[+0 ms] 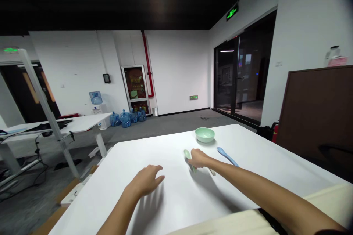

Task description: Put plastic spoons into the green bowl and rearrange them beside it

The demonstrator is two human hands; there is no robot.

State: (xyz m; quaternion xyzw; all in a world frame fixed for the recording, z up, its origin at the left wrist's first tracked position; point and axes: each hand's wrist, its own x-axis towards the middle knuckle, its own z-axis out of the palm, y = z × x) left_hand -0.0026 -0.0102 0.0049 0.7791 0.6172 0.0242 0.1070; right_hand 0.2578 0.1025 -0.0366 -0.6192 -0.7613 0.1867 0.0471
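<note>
The green spoon [188,155] lies on the white table [176,209] under the right hand [199,158], whose fingers curl down and close on its handle. The spoon's rounded end sticks out past the fingertips, on the side towards the left hand. Whether it has left the table I cannot tell.

From where I stand, the grip looks best kept on the handle, thumb against fingers, with the spoon level and the wrist low. A pale handle end [212,172] shows just below that wrist, and a careless sweep could drag it.

A blue spoon [226,156] lies near, on the hand's outer side. A green bowl [204,134] stands just beyond the knuckles.

The left hand [146,181] is palm down, fingers loosely spread, holding nothing, well apart from the spoons; resting it flat would steady things.
</note>
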